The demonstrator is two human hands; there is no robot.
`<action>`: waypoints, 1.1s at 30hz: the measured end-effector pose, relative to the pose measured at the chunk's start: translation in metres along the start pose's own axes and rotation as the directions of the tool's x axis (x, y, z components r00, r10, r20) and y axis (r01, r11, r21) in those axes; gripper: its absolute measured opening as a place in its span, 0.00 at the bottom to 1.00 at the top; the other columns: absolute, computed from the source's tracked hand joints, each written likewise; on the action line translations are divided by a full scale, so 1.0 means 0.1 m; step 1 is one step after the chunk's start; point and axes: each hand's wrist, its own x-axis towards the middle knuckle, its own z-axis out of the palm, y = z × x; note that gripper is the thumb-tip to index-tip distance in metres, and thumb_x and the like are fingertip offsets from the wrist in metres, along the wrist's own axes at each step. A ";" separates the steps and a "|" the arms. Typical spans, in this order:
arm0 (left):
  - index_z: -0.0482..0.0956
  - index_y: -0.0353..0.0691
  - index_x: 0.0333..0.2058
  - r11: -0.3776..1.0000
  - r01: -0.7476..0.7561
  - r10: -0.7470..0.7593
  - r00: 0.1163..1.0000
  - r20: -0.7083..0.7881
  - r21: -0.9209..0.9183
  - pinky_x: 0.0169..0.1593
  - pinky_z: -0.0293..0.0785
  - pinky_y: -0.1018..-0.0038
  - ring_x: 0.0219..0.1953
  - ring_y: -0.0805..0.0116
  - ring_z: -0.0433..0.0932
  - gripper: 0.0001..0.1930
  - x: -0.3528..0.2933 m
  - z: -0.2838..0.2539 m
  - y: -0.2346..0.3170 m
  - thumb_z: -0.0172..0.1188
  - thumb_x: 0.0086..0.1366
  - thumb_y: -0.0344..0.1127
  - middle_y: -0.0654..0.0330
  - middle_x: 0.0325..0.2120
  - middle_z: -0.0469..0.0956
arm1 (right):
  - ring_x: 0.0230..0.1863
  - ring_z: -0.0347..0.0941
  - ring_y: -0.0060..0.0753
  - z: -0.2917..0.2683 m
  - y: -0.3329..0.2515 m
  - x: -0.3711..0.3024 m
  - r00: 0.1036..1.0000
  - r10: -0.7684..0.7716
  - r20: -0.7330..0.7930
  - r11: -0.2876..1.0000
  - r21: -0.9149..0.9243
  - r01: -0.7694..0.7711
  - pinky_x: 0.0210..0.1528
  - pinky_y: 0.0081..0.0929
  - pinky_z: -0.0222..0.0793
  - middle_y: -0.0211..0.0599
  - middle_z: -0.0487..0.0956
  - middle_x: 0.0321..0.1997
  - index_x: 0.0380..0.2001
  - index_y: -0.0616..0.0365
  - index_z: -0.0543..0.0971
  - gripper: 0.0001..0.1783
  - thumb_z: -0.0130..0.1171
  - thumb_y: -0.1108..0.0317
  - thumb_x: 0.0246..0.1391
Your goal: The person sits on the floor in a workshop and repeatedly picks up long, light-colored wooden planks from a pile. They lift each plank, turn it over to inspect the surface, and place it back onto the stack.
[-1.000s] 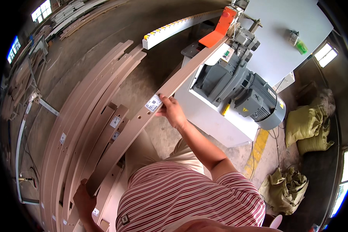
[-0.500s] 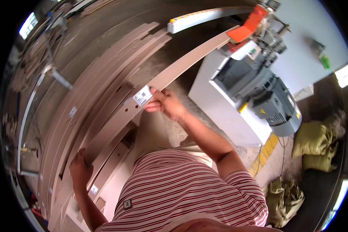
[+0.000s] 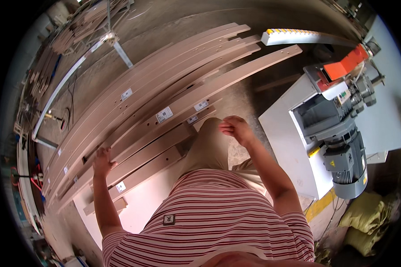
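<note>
Left hand [image 3: 103, 161] rests spread, fingers wide, on the long curved board [image 3: 196, 100] lying atop the stack of boards [image 3: 120, 111], near its lower end. Right hand [image 3: 236, 130] hovers loosely curled and empty just beside that board's white label [image 3: 164, 114]. Grey machine [image 3: 338, 133] stands at right.

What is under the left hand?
The left hand rests on a stack of long curved boards, some bearing white labels. Shorter flat boards lie beside it. What supports the stack cannot be seen, because the boards cover it.
</note>
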 end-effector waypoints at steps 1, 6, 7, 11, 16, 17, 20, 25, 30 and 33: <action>0.65 0.48 0.59 1.000 0.004 -0.003 0.999 -0.033 0.024 0.54 0.71 0.54 0.56 0.46 0.67 0.39 0.00 0.02 -0.02 0.74 0.48 0.38 0.51 0.56 0.67 | 0.38 0.80 0.34 -0.08 0.03 -0.03 0.998 -0.017 -0.053 1.000 -0.008 0.016 0.43 0.27 0.76 0.42 0.82 0.38 0.44 0.60 0.74 0.13 0.52 0.62 0.63; 0.43 0.58 0.72 0.960 0.272 -0.276 0.960 -0.048 -0.067 0.68 0.41 0.39 0.73 0.46 0.39 0.38 -0.10 1.16 -0.35 0.42 0.69 0.63 0.47 0.72 0.38 | 0.36 0.79 0.32 -0.33 0.21 -0.13 0.993 0.001 -0.115 0.998 0.064 0.006 0.41 0.26 0.75 0.41 0.82 0.37 0.43 0.60 0.74 0.13 0.52 0.62 0.63; 0.41 0.59 0.72 0.945 0.295 -0.311 0.944 -0.111 -0.141 0.69 0.35 0.38 0.74 0.47 0.34 0.37 -0.08 1.28 -0.34 0.35 0.70 0.66 0.48 0.73 0.34 | 0.36 0.79 0.31 -0.36 0.25 -0.14 0.993 -0.002 -0.116 0.996 0.090 0.013 0.41 0.25 0.75 0.41 0.82 0.36 0.43 0.61 0.75 0.13 0.52 0.62 0.63; 0.43 0.58 0.72 0.922 0.364 -0.385 0.901 -0.202 -0.134 0.68 0.33 0.36 0.74 0.46 0.35 0.37 -0.01 1.43 -0.20 0.33 0.71 0.66 0.47 0.73 0.35 | 0.34 0.79 0.31 -0.42 0.38 -0.14 0.990 0.052 -0.130 0.995 0.088 -0.040 0.40 0.26 0.74 0.40 0.82 0.35 0.42 0.60 0.75 0.12 0.53 0.63 0.63; 0.45 0.65 0.71 0.923 0.367 -0.386 0.889 -0.245 -0.118 0.69 0.35 0.39 0.74 0.52 0.37 0.34 0.14 1.47 -0.33 0.35 0.71 0.66 0.54 0.73 0.37 | 0.35 0.79 0.31 -0.48 0.47 -0.10 0.991 0.084 -0.104 0.995 0.054 -0.079 0.38 0.25 0.74 0.38 0.83 0.35 0.40 0.56 0.75 0.09 0.52 0.63 0.63; 0.45 0.67 0.71 0.924 0.370 -0.383 0.889 -0.252 -0.097 0.69 0.35 0.40 0.74 0.52 0.37 0.34 0.17 1.47 -0.36 0.35 0.70 0.66 0.55 0.73 0.37 | 0.35 0.79 0.31 -0.50 0.50 -0.07 0.993 0.081 -0.087 0.996 0.054 -0.076 0.38 0.24 0.74 0.38 0.83 0.35 0.41 0.56 0.76 0.09 0.52 0.63 0.63; 0.45 0.67 0.71 0.919 0.387 -0.393 0.896 -0.205 -0.073 0.69 0.36 0.41 0.74 0.53 0.38 0.35 0.19 1.44 -0.32 0.36 0.70 0.66 0.56 0.74 0.38 | 0.32 0.78 0.27 -0.45 0.51 -0.07 0.995 0.072 -0.066 0.995 0.072 -0.068 0.36 0.22 0.73 0.37 0.82 0.34 0.40 0.57 0.76 0.09 0.54 0.63 0.62; 0.49 0.59 0.71 0.984 0.160 -0.171 0.969 -0.177 -0.076 0.71 0.34 0.46 0.75 0.56 0.38 0.39 0.46 1.03 0.28 0.39 0.67 0.69 0.56 0.73 0.42 | 0.29 0.76 0.28 -0.59 0.61 -0.08 0.982 0.116 -0.146 0.990 0.091 -0.103 0.31 0.21 0.69 0.37 0.81 0.32 0.39 0.56 0.75 0.08 0.55 0.65 0.61; 0.48 0.59 0.71 0.992 0.041 -0.062 0.982 -0.178 -0.118 0.72 0.34 0.49 0.74 0.53 0.38 0.45 0.78 0.75 0.76 0.44 0.62 0.74 0.52 0.72 0.41 | 0.29 0.75 0.27 -0.65 0.59 -0.08 0.976 0.141 -0.166 0.990 0.047 -0.135 0.30 0.21 0.67 0.35 0.81 0.31 0.39 0.56 0.75 0.07 0.55 0.66 0.61; 0.50 0.58 0.71 0.996 0.011 -0.028 0.979 -0.203 -0.085 0.72 0.36 0.50 0.72 0.46 0.42 0.46 0.95 0.73 0.92 0.47 0.60 0.74 0.44 0.69 0.46 | 0.28 0.75 0.27 -0.64 0.58 -0.06 0.974 0.133 -0.186 0.991 0.029 -0.130 0.30 0.21 0.67 0.34 0.81 0.31 0.39 0.56 0.75 0.07 0.55 0.66 0.62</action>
